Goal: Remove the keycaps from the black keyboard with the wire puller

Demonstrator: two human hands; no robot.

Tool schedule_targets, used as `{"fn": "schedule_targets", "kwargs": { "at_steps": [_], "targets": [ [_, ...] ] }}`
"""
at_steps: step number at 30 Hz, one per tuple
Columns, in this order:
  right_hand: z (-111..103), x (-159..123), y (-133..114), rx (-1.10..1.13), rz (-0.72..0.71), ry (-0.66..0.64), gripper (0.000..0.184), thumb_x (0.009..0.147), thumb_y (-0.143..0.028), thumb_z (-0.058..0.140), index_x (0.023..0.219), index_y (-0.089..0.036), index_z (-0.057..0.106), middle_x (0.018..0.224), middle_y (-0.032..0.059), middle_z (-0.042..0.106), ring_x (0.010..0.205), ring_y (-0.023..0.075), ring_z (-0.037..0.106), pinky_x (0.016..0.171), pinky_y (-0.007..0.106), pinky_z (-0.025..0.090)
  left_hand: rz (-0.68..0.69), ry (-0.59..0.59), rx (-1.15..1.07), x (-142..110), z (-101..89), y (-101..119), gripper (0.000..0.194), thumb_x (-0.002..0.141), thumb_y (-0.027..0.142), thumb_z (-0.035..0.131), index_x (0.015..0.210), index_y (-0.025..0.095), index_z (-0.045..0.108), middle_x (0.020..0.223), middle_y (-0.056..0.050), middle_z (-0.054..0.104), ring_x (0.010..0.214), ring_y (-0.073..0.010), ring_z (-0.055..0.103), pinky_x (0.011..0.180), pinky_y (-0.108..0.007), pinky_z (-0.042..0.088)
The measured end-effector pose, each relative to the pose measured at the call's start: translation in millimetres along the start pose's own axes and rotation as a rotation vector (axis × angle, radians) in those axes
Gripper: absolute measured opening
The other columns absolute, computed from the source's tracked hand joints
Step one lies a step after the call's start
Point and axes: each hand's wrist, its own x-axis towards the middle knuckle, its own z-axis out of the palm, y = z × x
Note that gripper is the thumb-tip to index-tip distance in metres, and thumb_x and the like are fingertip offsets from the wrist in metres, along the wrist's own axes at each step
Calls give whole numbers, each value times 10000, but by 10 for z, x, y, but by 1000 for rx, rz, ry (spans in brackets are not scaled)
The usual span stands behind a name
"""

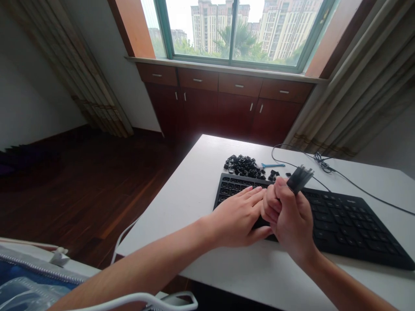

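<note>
A black keyboard (346, 224) lies at a slant on the white table. Its left part shows bare key sockets, while keycaps sit on the right part. My left hand (240, 216) rests flat across the left part, fingers stretched out. Against its fingertips, my right hand (288, 216) is closed in a fist around what looks like a black brush (300, 178), its ragged bristle end sticking up from the thumb side. Most of the handle is hidden in the fist. Behind the keyboard is a heap of loose black keycaps (244, 166), with a thin blue tool (273, 165) beside it.
A black cable (356, 190) runs over the right side of the white table (181, 203), with a coiled bundle near the back. At the lower left are a white curved rod (139, 297) and a blue zipped item (29, 276). Cabinets (223, 103) stand below the window.
</note>
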Motion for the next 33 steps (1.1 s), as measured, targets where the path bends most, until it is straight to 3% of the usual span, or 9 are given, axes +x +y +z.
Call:
{"fn": "schedule_targets", "kwargs": {
  "at_steps": [3,9,12,16,22,28,31,33],
  "targets": [
    [9,29,-36,13,-5,12,539,967,-485,616,576,-211,367,518,-66,272,444,74,232,390,236,207,-6,-22,9,-4,-5,9,556,1035,478,482,1468,128,484,1610,-168,399,1534,-295,321,1292,-476,230],
    [45,60,53,69,36,21,510,943,-444,653,592,-222,357,526,-81,260,432,69,224,373,223,220,19,-2,-15,26,-35,30,608,1017,374,524,1563,158,365,1638,-137,361,1540,-262,311,1292,-468,243],
    [62,17,134,60,10,-25,491,947,-456,650,608,-226,379,513,-83,271,430,74,240,376,219,237,51,-14,-50,22,-93,8,553,955,386,617,1470,213,514,1641,-95,365,1548,-294,287,1286,-492,257],
    [67,-43,186,58,-18,-83,471,962,-465,632,627,-220,409,523,-73,316,437,77,282,392,217,267,118,-73,-100,-10,-214,-41,374,868,475,746,1157,238,720,1570,-51,482,1526,-313,332,1291,-482,248],
    [90,4,143,96,22,-58,497,975,-437,615,605,-219,365,517,-80,273,432,68,248,392,213,251,71,-101,-85,-11,-303,-69,612,807,480,811,1330,218,630,1606,-110,419,1537,-325,302,1292,-541,192],
    [127,66,147,94,91,-114,459,956,-410,646,636,-219,377,516,-90,276,433,63,228,392,203,225,90,-92,-92,-19,-295,-100,404,832,484,783,1130,216,734,1505,-99,545,1493,-335,379,1292,-523,217],
    [75,95,131,98,83,-117,435,956,-381,651,639,-213,406,523,-83,314,433,64,248,399,209,238,124,-61,-102,-41,-300,-150,377,872,471,751,1132,200,715,1512,-112,535,1487,-325,394,1281,-508,251],
    [36,138,64,81,90,-103,437,959,-347,642,618,-208,408,530,-74,324,440,69,274,409,219,258,147,-33,-106,-53,-305,-198,423,874,472,755,1174,182,688,1471,-131,569,1414,-303,493,1251,-456,324]
  ]
}}
